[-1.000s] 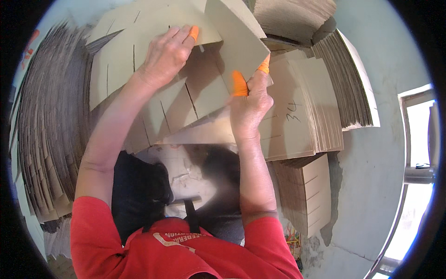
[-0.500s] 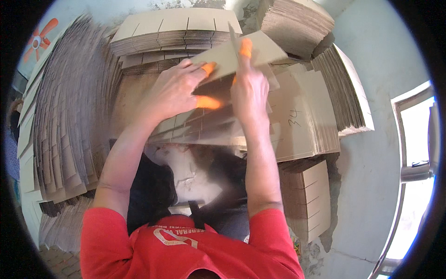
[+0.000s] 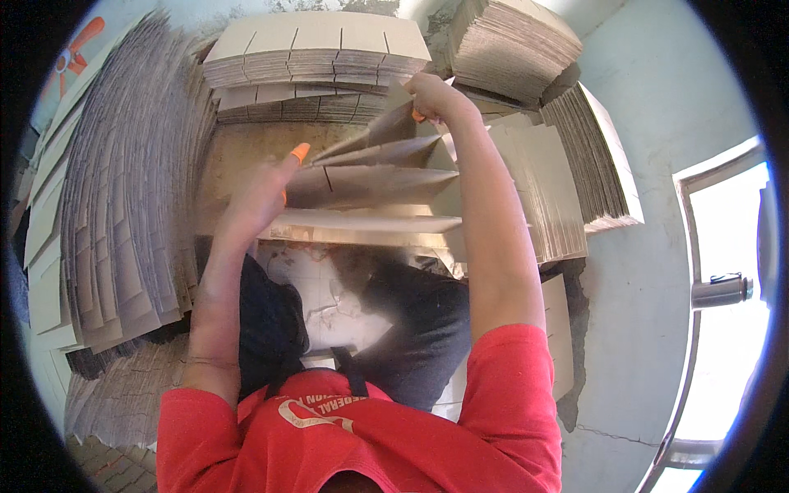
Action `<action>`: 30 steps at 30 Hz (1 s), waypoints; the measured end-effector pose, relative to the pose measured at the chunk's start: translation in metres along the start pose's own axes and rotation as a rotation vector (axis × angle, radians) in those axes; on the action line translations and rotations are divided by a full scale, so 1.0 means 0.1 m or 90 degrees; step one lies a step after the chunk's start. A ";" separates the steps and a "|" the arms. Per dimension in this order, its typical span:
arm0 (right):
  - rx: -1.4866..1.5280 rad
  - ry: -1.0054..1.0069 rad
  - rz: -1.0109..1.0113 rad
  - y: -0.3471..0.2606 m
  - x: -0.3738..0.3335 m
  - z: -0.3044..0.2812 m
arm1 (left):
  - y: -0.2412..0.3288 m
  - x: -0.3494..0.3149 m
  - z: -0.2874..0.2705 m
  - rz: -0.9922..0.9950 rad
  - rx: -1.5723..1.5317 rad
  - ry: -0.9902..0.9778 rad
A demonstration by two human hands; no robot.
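Several upright cardboard strips, joined by a crosspiece into a cardboard divider (image 3: 374,187), stand over the table in front of me. My right hand (image 3: 440,99) is closed at its far right corner, pinching the cardboard; an orange fingertip cover shows under the knuckles. At the strips' left ends is my left hand (image 3: 261,193), slightly blurred. One of its fingers, in an orange cover, points up and away from the rest, and a second cover shows lower down. Nothing visible is gripped in it. My right forearm hides part of the divider's right side.
Slotted cardboard sheets (image 3: 320,33) are stacked at the back. A tall cardboard stack (image 3: 123,189) rises on the left; more cardboard piles (image 3: 514,41) stand far right. Flat sheets (image 3: 538,189) lie right of my forearm, before a window (image 3: 727,222). Brown tabletop (image 3: 246,152) shows behind my left hand.
My right hand has shifted slightly right and now bends over the cardboard corner. My left hand has drawn back left and toward me. The strips now stand spread apart.
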State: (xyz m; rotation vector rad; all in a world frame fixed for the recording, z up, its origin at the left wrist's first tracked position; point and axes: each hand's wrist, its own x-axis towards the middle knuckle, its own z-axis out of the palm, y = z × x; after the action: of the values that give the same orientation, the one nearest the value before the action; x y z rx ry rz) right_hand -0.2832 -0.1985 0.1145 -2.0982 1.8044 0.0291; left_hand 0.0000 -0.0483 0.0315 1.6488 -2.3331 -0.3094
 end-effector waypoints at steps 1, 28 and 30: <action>0.082 0.011 0.021 0.03 0.03 0.08 | -0.01 -0.02 -0.05 -0.005 0.047 -0.002; -0.110 0.302 -0.052 1.05 -1.76 1.34 | -0.82 1.04 0.14 0.061 -0.158 0.011; -0.063 0.332 -0.022 1.12 -1.83 1.32 | -0.80 1.10 0.14 0.018 0.000 -0.136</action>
State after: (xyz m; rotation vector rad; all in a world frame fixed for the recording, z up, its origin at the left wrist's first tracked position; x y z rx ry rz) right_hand -0.3935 0.0015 0.0082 -2.3614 2.0799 -0.4901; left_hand 0.0313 -0.1785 0.0022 1.6545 -2.5055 -0.5033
